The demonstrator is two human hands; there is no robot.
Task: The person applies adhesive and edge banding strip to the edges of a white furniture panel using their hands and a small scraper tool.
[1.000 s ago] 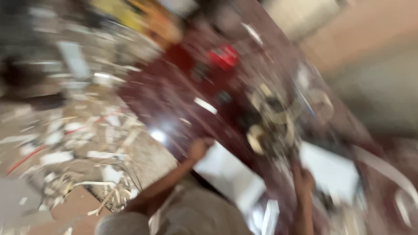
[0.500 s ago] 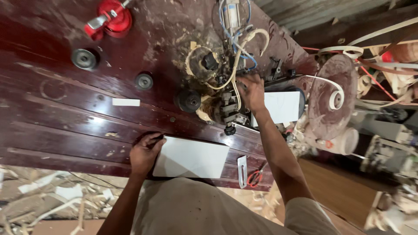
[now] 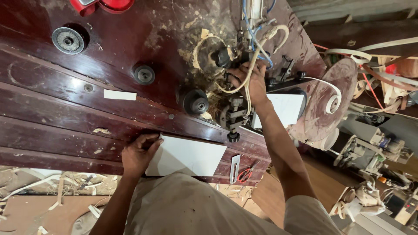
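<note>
Head view: left hand [image 3: 138, 153] is pressing flat on the white panel [image 3: 187, 157] at the dark red surface's [image 3: 52, 109] near edge, while right hand [image 3: 251, 80] is gripping the machine head [image 3: 235, 65] mid-surface.

The worktop [image 3: 65, 109] is dark reddish-brown, glossy, speckled with pale tan sawdust. On it, under the left hand [image 3: 138, 153], lies a plain white panel [image 3: 187, 156]; a small white strip [image 3: 119, 95] lies above that. Further up sit black round knobs [image 3: 194, 101], a silver-grey roller [image 3: 68, 40] and a bright red part [image 3: 102, 4]. Blue and cream tubes [image 3: 257, 43] run by the right hand [image 3: 252, 80]. Below the panel lie red-handled scissors [image 3: 246, 174]
</note>
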